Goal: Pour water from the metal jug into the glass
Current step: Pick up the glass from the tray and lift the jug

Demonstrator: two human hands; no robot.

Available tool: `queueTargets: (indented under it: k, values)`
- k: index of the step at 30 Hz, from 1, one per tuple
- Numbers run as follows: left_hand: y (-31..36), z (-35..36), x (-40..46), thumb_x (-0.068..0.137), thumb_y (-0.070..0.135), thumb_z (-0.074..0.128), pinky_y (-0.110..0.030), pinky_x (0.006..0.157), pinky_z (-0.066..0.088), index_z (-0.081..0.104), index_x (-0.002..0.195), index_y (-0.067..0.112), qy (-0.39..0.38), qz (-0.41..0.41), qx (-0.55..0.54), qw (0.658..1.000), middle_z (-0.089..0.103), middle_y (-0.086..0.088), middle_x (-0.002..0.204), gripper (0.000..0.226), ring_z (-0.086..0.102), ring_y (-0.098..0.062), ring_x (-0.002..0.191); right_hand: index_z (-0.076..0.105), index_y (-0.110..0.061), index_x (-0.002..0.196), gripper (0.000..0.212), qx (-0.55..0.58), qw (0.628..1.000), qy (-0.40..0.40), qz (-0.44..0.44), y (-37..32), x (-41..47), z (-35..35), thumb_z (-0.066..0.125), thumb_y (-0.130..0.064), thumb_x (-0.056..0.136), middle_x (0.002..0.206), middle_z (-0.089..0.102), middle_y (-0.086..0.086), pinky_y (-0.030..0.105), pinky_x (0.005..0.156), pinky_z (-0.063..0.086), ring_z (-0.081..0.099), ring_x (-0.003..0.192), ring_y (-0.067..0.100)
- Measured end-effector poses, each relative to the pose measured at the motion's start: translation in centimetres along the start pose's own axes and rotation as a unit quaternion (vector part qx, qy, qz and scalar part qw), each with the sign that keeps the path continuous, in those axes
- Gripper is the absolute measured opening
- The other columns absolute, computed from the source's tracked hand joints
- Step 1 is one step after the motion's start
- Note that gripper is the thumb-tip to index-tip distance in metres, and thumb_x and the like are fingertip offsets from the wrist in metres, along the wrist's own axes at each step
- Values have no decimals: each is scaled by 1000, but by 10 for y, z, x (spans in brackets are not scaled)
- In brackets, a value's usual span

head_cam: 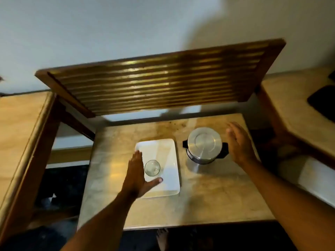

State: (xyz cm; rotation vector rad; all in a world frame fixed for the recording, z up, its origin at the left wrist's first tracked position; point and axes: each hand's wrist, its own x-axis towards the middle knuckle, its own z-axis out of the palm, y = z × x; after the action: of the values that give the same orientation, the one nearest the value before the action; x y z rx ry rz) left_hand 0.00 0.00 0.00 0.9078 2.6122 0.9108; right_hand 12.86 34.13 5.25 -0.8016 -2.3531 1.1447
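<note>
On the left of the counter (208,201) lay a white tray (170,189), and the glass (152,168) stood upright on it, mouth up, toward the tray's near-left part. It looked empty, though that was hard to be sure of from straight above. The left hand (135,175) was just beside the glass on its left, its fingers (136,157) flat and together, the thumb spread out below the glass; it was wide open and gripped nothing, and whether the palm touched the glass could not be told.

The glass was probably light, smooth and breakable, so it would tip or slide easily on the glossy tray; a hand wrapped round its wall should steady it while water goes in.

To the right of the tray, apart from it, the metal jug (204,144) stood upright on the bare counter, its long axis vertical and a round metal lid facing the camera. Black handles stuck out at its left and right sides. No spout could be made out from this angle.

The right hand (239,145) was blurred, just right of the jug by the right-hand handle, fingers loosely spread, holding nothing. The jug was likely heavy if full, stiff and slick-walled, so the handles seemed the safest hold, and the lid would likely need to come off or be held on before tipping.
</note>
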Motion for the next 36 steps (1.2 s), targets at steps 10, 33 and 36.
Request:
queueTargets:
  k: [10,33,36]
  values:
    - [-66,106,-11,49,60,90,-34,107,35,30,147,25,58,-239,-142,959,45,-2,150,120,45,-22,133,53,-28,61,27,219,959,162,81,55,-12,71,54,-35,87,53,52,-13,24,49,37,45,52,7]
    - [46,-45,78,55,24,94,1,60,42,60,101,28,124,-151,-143,970,67,12,91,58,63,-1,81,59,-3,50,35,236,961,142,27,-80,24,23,58,-24,77,47,55,16,21,44,41,47,44,17]
    - [99,-111,91,54,34,92,-5,58,44,58,96,39,129,-112,-138,976,66,15,90,54,63,2,81,61,1,55,32,273,950,149,35,-150,41,-25,63,-11,84,51,53,11,27,49,42,47,49,15]
